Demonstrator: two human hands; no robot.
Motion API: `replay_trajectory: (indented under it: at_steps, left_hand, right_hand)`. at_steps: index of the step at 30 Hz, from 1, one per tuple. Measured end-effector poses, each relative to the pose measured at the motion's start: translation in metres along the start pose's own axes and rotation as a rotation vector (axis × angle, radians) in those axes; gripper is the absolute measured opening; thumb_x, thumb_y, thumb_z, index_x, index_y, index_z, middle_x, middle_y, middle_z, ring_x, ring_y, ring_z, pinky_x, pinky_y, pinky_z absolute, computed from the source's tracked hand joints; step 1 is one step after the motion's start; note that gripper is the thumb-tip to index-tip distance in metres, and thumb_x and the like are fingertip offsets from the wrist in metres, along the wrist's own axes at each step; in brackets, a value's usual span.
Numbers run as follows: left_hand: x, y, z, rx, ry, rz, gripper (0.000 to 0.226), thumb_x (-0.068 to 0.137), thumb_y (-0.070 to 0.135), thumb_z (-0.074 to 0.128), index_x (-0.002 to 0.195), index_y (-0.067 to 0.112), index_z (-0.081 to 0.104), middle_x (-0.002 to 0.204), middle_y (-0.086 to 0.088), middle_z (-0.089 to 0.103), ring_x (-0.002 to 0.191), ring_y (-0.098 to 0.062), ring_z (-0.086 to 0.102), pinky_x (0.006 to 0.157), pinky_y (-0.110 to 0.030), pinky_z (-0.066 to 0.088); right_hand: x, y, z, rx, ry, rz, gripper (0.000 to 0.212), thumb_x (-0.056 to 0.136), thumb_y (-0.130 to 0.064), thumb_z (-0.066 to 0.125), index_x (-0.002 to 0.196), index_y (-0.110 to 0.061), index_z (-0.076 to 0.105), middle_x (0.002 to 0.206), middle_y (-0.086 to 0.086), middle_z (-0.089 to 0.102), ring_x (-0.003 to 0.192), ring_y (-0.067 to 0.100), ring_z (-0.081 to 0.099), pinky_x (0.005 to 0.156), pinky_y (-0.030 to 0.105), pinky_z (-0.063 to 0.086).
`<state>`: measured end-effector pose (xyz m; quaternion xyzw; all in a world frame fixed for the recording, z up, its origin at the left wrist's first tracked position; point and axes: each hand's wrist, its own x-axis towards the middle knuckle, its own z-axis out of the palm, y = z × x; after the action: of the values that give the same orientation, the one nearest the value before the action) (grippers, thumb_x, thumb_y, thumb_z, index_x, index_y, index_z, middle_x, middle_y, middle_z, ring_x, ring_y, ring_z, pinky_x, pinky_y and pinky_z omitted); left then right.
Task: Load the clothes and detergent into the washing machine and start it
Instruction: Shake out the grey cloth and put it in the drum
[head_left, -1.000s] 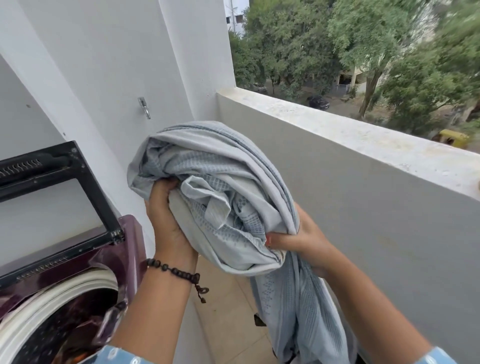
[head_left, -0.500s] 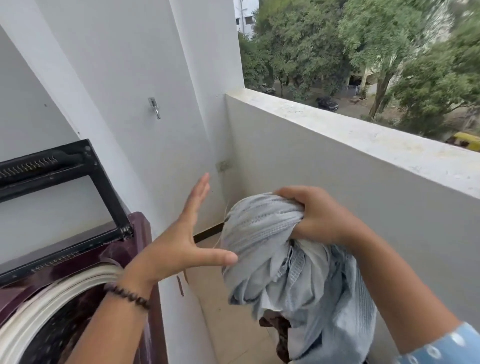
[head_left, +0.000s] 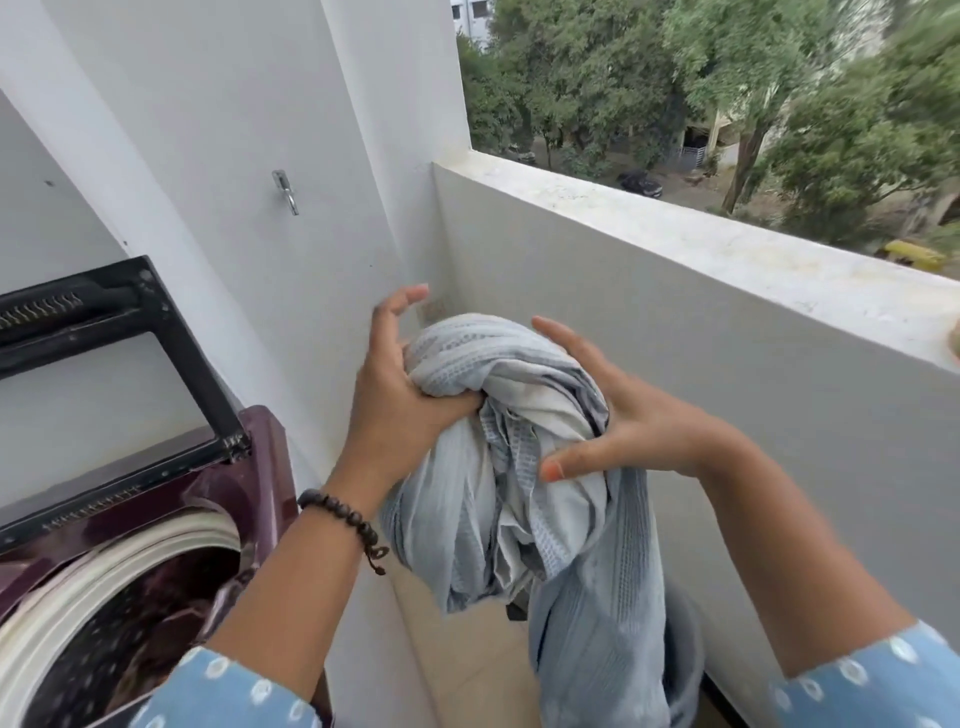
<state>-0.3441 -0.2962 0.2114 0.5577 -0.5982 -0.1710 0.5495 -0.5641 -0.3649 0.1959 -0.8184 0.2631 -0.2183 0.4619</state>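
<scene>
Head view: the washing machine (head_left: 156, 519) sits at 8 o'clock, lid raised, with dark items already visible in the drum. You hold the grey-blue cloth (head_left: 509, 467) at frame centre, not yet loaded; its tail hangs toward a grey bin (head_left: 683, 654) at 5 o'clock. Your left hand (head_left: 395, 395) is clamped on the bundle's top; your right hand (head_left: 618, 426) presses its side, fingers spread. No detergent is visible. Half a second ago, your left hand was open and clear of the cloth.

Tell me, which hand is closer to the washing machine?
Left. The left hand grips the grey cloth just right of the washing machine; the right hand is farther right.
</scene>
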Motion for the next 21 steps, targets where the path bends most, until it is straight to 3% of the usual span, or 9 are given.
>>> replay_trajectory:
  at_steps: [2, 4, 7, 9, 11, 13, 15, 18, 21]
  left_hand:
    - [0.007, 0.003, -0.005, -0.134, 0.078, -0.01, 0.085, 0.061, 0.013, 0.081, 0.134, 0.025, 0.039, 0.096, -0.011, 0.068, 0.078, -0.019, 0.066, 0.075, -0.031, 0.054]
    - [0.013, 0.008, -0.005, -0.248, 0.157, -0.021, 0.081, 0.063, 0.005, 0.079, 0.132, 0.023, 0.04, 0.096, -0.006, 0.067, 0.08, -0.016, 0.065, 0.076, -0.031, 0.055]
    - [0.02, 0.018, -0.001, -0.45, 0.277, -0.039, 0.076, 0.067, -0.006, 0.076, 0.129, 0.02, 0.042, 0.091, 0.004, 0.068, 0.078, -0.01, 0.065, 0.076, -0.028, 0.055]
    - [0.023, 0.023, 0.003, -0.534, 0.342, -0.065, 0.071, 0.073, -0.013, 0.072, 0.129, 0.017, 0.042, 0.079, 0.013, 0.07, 0.072, -0.004, 0.064, 0.07, -0.022, 0.053]
    - [0.022, 0.024, 0.009, -0.563, 0.362, -0.079, 0.066, 0.078, -0.017, 0.066, 0.13, 0.013, 0.041, 0.07, 0.019, 0.07, 0.068, 0.001, 0.063, 0.066, -0.018, 0.051]
    - [0.018, 0.02, 0.01, -0.587, 0.334, -0.083, 0.067, 0.075, -0.013, 0.07, 0.13, 0.012, 0.04, 0.074, 0.019, 0.07, 0.071, 0.002, 0.064, 0.067, -0.017, 0.051]
    - [0.013, 0.009, 0.006, -0.588, 0.272, -0.097, 0.073, 0.066, 0.0, 0.078, 0.128, 0.015, 0.042, 0.092, 0.014, 0.071, 0.083, -0.001, 0.066, 0.073, -0.02, 0.052]
    - [0.006, -0.007, -0.001, -0.552, 0.092, -0.125, 0.083, 0.062, 0.014, 0.079, 0.136, 0.012, 0.041, 0.12, 0.0, 0.061, 0.104, -0.009, 0.064, 0.083, -0.024, 0.053]
    - [0.002, -0.017, -0.013, -0.392, -0.193, -0.149, 0.102, 0.062, 0.012, 0.081, 0.148, 0.018, 0.026, 0.134, 0.006, 0.053, 0.118, -0.006, 0.058, 0.091, -0.025, 0.052]
  right_hand:
    - [-0.002, 0.014, 0.005, 0.037, -0.005, 0.028, 0.12, 0.06, -0.043, 0.089, 0.15, -0.045, 0.008, 0.15, -0.027, 0.029, 0.138, -0.007, 0.031, 0.117, 0.031, 0.027]
    - [-0.003, 0.026, 0.01, 0.124, 0.005, 0.052, 0.122, 0.057, -0.043, 0.087, 0.15, -0.042, 0.009, 0.152, -0.024, 0.028, 0.138, -0.006, 0.032, 0.117, 0.033, 0.028]
    - [-0.002, 0.039, 0.019, 0.259, 0.037, 0.093, 0.117, 0.054, -0.04, 0.088, 0.149, -0.034, 0.022, 0.148, -0.013, 0.04, 0.133, 0.004, 0.044, 0.112, 0.037, 0.037]
    - [0.002, 0.043, 0.024, 0.3, 0.135, 0.104, 0.107, 0.052, -0.037, 0.089, 0.144, -0.031, 0.035, 0.138, -0.01, 0.052, 0.124, 0.007, 0.054, 0.103, 0.034, 0.045]
    - [0.006, 0.041, 0.023, 0.33, 0.273, 0.081, 0.088, 0.05, -0.029, 0.088, 0.13, -0.028, 0.051, 0.119, -0.012, 0.066, 0.109, 0.005, 0.063, 0.086, 0.023, 0.052]
    - [0.008, 0.034, 0.012, 0.352, 0.394, 0.024, 0.064, 0.051, -0.014, 0.084, 0.11, -0.027, 0.061, 0.099, -0.015, 0.073, 0.092, 0.003, 0.068, 0.073, 0.016, 0.051]
    - [0.008, 0.026, -0.003, 0.359, 0.484, -0.037, 0.052, 0.054, -0.006, 0.079, 0.101, -0.025, 0.066, 0.089, -0.015, 0.075, 0.084, 0.002, 0.069, 0.071, 0.019, 0.052]
    - [0.007, 0.012, -0.028, 0.26, 0.55, -0.1, 0.048, 0.06, -0.003, 0.082, 0.1, -0.026, 0.069, 0.09, -0.014, 0.075, 0.087, 0.006, 0.069, 0.076, 0.027, 0.056]
    - [0.005, -0.003, -0.048, 0.079, 0.532, -0.133, 0.043, 0.069, -0.001, 0.083, 0.103, -0.024, 0.071, 0.091, -0.009, 0.076, 0.085, 0.005, 0.068, 0.076, 0.027, 0.057]
